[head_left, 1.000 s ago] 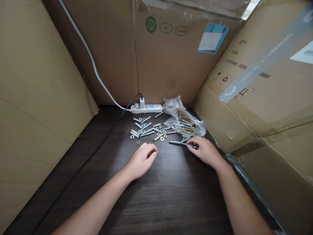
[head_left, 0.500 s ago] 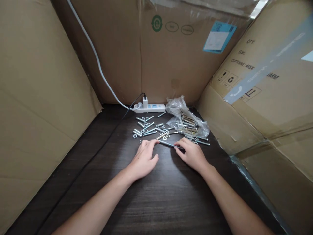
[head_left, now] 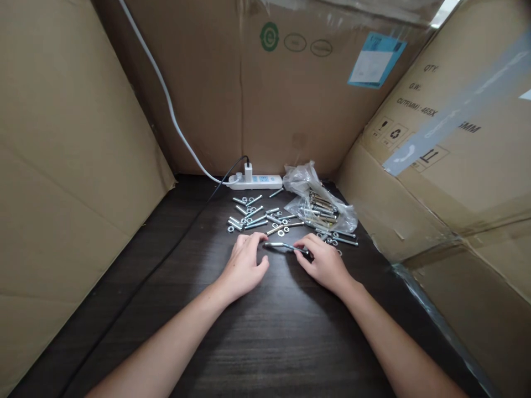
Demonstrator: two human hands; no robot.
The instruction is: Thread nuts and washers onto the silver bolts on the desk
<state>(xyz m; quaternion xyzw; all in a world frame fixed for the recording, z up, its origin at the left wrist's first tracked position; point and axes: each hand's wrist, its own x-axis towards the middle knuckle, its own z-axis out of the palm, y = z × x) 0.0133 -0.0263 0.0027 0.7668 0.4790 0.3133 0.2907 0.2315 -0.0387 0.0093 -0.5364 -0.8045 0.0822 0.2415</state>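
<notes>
Between my fingers and thumb, my right hand (head_left: 322,261) pinches a long metal bolt by its right end, over the dark table. A silvery sleeve (head_left: 274,244) sits around the bolt's left part, tilted at a slight angle to the shaft (head_left: 290,246). My left hand (head_left: 245,262) is just left of the sleeve, thumb and fingers apart, with nothing in it. Just beyond both hands lie several loose bolts and sleeves (head_left: 256,224) among washers (head_left: 281,233) and nuts. More bolts (head_left: 345,241) lie to the right of my right hand.
A clear plastic bag (head_left: 346,216) holding more bolts lies at the back right. Behind the loose parts is a white power strip (head_left: 274,182) with a plugged-in adapter. A black cable (head_left: 166,257) crosses the table's left side. Cardboard walls (head_left: 199,83) stand on three sides.
My left fingertips have come away from the sleeve's left end. The sleeve and bolt, in line before, now form a slight angle. My right hand keeps its pinch.
</notes>
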